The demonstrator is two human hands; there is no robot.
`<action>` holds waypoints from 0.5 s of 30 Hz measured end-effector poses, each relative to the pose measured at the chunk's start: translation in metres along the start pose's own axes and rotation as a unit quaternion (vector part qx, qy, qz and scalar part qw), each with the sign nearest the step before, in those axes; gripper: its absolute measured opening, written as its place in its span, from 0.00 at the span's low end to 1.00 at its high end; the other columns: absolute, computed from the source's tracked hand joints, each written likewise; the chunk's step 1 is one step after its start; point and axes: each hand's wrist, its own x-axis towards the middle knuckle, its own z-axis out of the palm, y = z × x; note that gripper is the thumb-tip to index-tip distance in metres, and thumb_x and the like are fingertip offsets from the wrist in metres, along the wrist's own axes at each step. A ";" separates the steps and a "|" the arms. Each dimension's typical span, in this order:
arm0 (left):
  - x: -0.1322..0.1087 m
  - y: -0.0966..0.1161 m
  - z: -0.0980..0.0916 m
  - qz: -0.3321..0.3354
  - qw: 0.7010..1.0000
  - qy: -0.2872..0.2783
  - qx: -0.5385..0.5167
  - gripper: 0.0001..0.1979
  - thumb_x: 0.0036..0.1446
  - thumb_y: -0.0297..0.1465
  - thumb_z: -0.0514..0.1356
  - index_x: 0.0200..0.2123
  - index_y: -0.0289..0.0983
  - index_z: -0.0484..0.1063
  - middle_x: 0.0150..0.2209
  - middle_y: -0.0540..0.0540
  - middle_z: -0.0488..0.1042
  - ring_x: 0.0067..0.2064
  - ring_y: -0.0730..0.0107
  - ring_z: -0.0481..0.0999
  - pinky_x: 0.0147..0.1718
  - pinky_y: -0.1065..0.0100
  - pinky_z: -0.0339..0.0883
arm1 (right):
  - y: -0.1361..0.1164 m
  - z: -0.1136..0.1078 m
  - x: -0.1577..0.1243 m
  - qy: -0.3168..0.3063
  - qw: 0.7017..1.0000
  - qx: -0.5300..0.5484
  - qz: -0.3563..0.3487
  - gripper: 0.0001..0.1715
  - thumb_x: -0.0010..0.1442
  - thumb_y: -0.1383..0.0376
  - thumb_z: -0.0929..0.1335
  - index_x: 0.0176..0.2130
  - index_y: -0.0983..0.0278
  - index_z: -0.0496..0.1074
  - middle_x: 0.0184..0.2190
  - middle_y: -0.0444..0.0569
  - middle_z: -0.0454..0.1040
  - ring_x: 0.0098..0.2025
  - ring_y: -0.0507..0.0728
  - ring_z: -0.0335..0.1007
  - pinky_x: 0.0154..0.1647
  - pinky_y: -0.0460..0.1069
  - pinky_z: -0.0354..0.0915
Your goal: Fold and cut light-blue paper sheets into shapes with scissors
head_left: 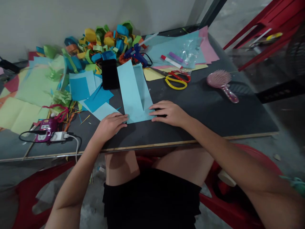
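A light blue sheet of paper [130, 92] lies in front of me, partly folded lengthwise, with its left flap standing up along the crease. At its lower left corner rests my left hand [113, 124], fingers stretched out flat. My right hand [168, 113] touches the lower right edge with its fingers spread. Neither hand grips anything. To the left of the sheet are loose blue paper pieces [100, 98] and a black phone [110, 74]. Scissors [177, 81] with red and yellow handles lie beyond my right hand.
Colourful folded paper pieces [109, 41] are heaped at the back beside a blue glue gun [137, 55]. Markers [171, 61] lie on coloured sheets. A pink hairbrush [222, 83] is at right; a purple power strip [47, 128] with cables sits near the left front edge.
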 end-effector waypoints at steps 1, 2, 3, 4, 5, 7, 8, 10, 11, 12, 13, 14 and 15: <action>0.000 -0.001 0.000 0.007 1.000 0.002 0.006 0.15 0.64 0.35 0.58 0.50 0.37 0.76 0.50 0.46 0.79 0.52 0.62 0.76 0.50 0.57 0.74 | 0.000 0.000 0.000 0.004 1.000 0.000 -0.001 0.13 0.62 0.57 0.69 0.44 0.58 0.81 0.48 0.49 0.79 0.49 0.60 0.75 0.52 0.57 0.68; 0.001 -0.001 0.000 0.016 1.000 0.002 0.015 0.15 0.64 0.35 0.58 0.50 0.37 0.76 0.50 0.46 0.79 0.52 0.62 0.76 0.50 0.58 0.75 | 0.000 0.001 0.000 0.008 1.000 0.001 -0.002 0.13 0.62 0.57 0.69 0.43 0.58 0.81 0.48 0.48 0.80 0.49 0.59 0.75 0.52 0.57 0.69; 0.002 -0.001 -0.001 0.023 0.999 0.002 0.024 0.14 0.64 0.35 0.57 0.50 0.37 0.76 0.49 0.46 0.79 0.51 0.63 0.76 0.50 0.58 0.75 | -0.001 0.001 0.000 0.014 1.000 0.002 -0.003 0.13 0.63 0.57 0.69 0.43 0.57 0.81 0.47 0.48 0.80 0.49 0.59 0.75 0.52 0.57 0.69; 0.002 0.000 -0.001 0.029 0.999 0.002 0.033 0.14 0.65 0.35 0.57 0.49 0.38 0.77 0.49 0.46 0.80 0.51 0.63 0.77 0.50 0.59 0.75 | -0.001 0.001 -0.001 0.021 1.000 0.004 -0.003 0.12 0.63 0.58 0.69 0.43 0.57 0.81 0.47 0.47 0.80 0.49 0.59 0.76 0.52 0.56 0.69; 0.003 0.000 -0.001 0.034 0.999 0.004 0.041 0.14 0.65 0.35 0.56 0.48 0.38 0.77 0.48 0.47 0.80 0.50 0.64 0.77 0.49 0.60 0.75 | -0.002 0.001 -0.001 0.026 1.000 0.004 -0.001 0.12 0.63 0.58 0.69 0.43 0.57 0.81 0.46 0.47 0.80 0.49 0.59 0.76 0.53 0.56 0.69; 0.004 0.001 -0.001 0.041 0.998 0.011 0.055 0.13 0.65 0.35 0.56 0.46 0.38 0.78 0.46 0.47 0.81 0.49 0.65 0.77 0.48 0.61 0.75 | -0.003 0.001 -0.002 0.032 0.999 0.002 0.006 0.12 0.63 0.58 0.69 0.42 0.57 0.81 0.45 0.46 0.81 0.49 0.59 0.76 0.52 0.56 0.70; 0.005 0.001 -0.002 0.043 0.997 0.015 0.061 0.13 0.66 0.35 0.55 0.45 0.38 0.78 0.45 0.47 0.81 0.49 0.65 0.77 0.47 0.62 0.75 | -0.004 0.001 -0.003 0.032 0.999 0.000 0.012 0.12 0.63 0.58 0.69 0.42 0.57 0.81 0.45 0.46 0.81 0.50 0.59 0.76 0.52 0.57 0.71; 0.006 0.001 -0.003 0.047 0.996 0.014 0.075 0.13 0.66 0.35 0.55 0.44 0.38 0.79 0.44 0.47 0.81 0.48 0.65 0.78 0.46 0.63 0.75 | -0.005 0.001 -0.004 0.029 0.999 0.001 0.021 0.12 0.63 0.58 0.68 0.42 0.56 0.81 0.44 0.45 0.81 0.50 0.60 0.75 0.51 0.57 0.71; 0.006 0.001 -0.004 0.051 0.995 0.011 0.083 0.13 0.66 0.35 0.56 0.44 0.38 0.79 0.44 0.47 0.81 0.48 0.65 0.78 0.46 0.63 0.76 | -0.005 0.001 -0.004 0.026 0.999 0.000 0.023 0.12 0.64 0.58 0.68 0.42 0.56 0.81 0.45 0.44 0.81 0.51 0.60 0.75 0.52 0.57 0.71; 0.007 0.000 -0.005 0.057 0.994 0.005 0.092 0.13 0.65 0.35 0.56 0.44 0.38 0.78 0.44 0.46 0.81 0.48 0.66 0.78 0.45 0.63 0.76 | -0.006 0.001 -0.004 0.025 0.999 -0.002 0.023 0.12 0.63 0.58 0.68 0.42 0.56 0.81 0.45 0.44 0.81 0.51 0.60 0.75 0.52 0.57 0.71; 0.008 0.000 -0.007 0.065 0.992 -0.003 0.104 0.13 0.65 0.35 0.56 0.44 0.38 0.78 0.44 0.46 0.81 0.48 0.66 0.78 0.44 0.64 0.76 | -0.006 0.001 -0.004 0.024 0.999 -0.005 0.023 0.12 0.63 0.57 0.68 0.42 0.56 0.81 0.45 0.44 0.81 0.51 0.59 0.75 0.52 0.57 0.71; 0.009 0.001 -0.009 0.076 0.990 -0.012 0.118 0.13 0.66 0.35 0.55 0.44 0.38 0.78 0.44 0.45 0.81 0.47 0.66 0.79 0.42 0.65 0.76 | -0.006 0.001 -0.004 0.024 0.999 -0.010 0.022 0.13 0.62 0.56 0.69 0.41 0.56 0.81 0.45 0.44 0.81 0.51 0.59 0.76 0.53 0.57 0.71; 0.011 0.001 -0.011 0.091 0.987 -0.020 0.134 0.12 0.66 0.34 0.55 0.44 0.37 0.78 0.44 0.45 0.81 0.47 0.66 0.79 0.41 0.66 0.76 | -0.007 0.001 -0.004 0.025 0.999 -0.015 0.021 0.14 0.62 0.54 0.69 0.41 0.57 0.81 0.45 0.44 0.81 0.51 0.59 0.76 0.53 0.56 0.71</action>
